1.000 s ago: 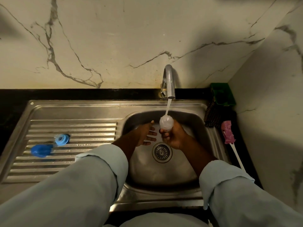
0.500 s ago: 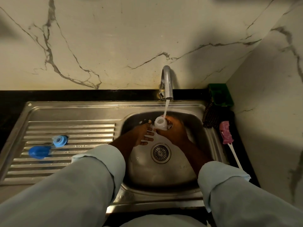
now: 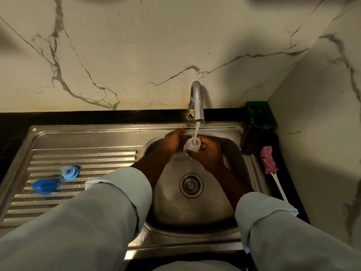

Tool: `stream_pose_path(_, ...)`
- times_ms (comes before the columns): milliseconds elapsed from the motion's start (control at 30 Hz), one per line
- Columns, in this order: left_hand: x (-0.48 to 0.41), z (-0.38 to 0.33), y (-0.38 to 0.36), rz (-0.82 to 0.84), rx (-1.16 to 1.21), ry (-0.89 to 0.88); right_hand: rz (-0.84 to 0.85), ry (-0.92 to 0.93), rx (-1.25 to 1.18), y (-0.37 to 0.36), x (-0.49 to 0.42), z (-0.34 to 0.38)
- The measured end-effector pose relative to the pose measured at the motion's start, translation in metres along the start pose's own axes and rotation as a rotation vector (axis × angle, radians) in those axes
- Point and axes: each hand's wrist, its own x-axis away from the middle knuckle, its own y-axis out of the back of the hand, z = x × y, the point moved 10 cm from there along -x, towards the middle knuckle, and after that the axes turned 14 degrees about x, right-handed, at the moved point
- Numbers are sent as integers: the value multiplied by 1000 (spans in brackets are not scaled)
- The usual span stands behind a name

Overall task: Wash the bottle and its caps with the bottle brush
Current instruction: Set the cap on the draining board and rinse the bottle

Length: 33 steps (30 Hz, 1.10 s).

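Two hands meet over the sink, right under the tap. The right hand has its fingers and thumb curled round a small clear bottle, whose open mouth faces up. Water runs from the tap straight into that mouth. The bottle sits at the 10 o'clock side of the right hand. The left hand is just beside the bottle, at its 9 o'clock side. I see only the back of this hand, so I cannot tell if its fingers hold the bottle or just lie against it.

Down in the sink, the drain is at 6 o'clock from the bottle. Well off at 8 o'clock from the hands, a dark blue cap lies on the ribbed draining board. A light blue cap lies just beside it, at its 1 o'clock. The bottle brush, with a pink head and white handle, lies at 3 o'clock of the sink, apart from both hands. A green holder stands in the corner at 1 o'clock.
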Motion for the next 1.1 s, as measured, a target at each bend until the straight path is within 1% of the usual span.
stream_pose_path(67, -2, -15, -5, -6, 81, -51, -7, 24, 3, 3, -3, 2)
stream_pose_path(200, -8, -36, -11, 19, 65, -151, -37, 43, 17, 7, -8, 2)
stream_pose_path(333, -9, -44, -19, 62, 111, -143, -36, 36, 27, 6, -7, 1)
stream_pose_path(433, -11, -44, -28, 137, 193, -73, -23, 35, 0, 5, -6, 2)
stream_pose_path(600, -6, -59, -40, 111, 183, -66, -29, -6, -38, 1, -6, -11)
stream_pose_path(733, -9, -59, -39, 122, 245, -81, -32, -25, -49, 3, -6, -14)
stream_pose_path(767, -9, -57, -42, 153, 235, -77, -31, -24, -47, 2, -6, -15)
stream_pose_path(900, -5, -58, -49, 184, 126, -101, -9, -27, -28, -2, -8, -14)
stream_pose_path(1033, 1, -62, -67, 269, 73, -112, -23, -43, -22, -2, -8, -10)
stream_pose_path(1100, 5, -62, -74, 299, 68, -86, -3, -52, -4, -5, -7, -8)
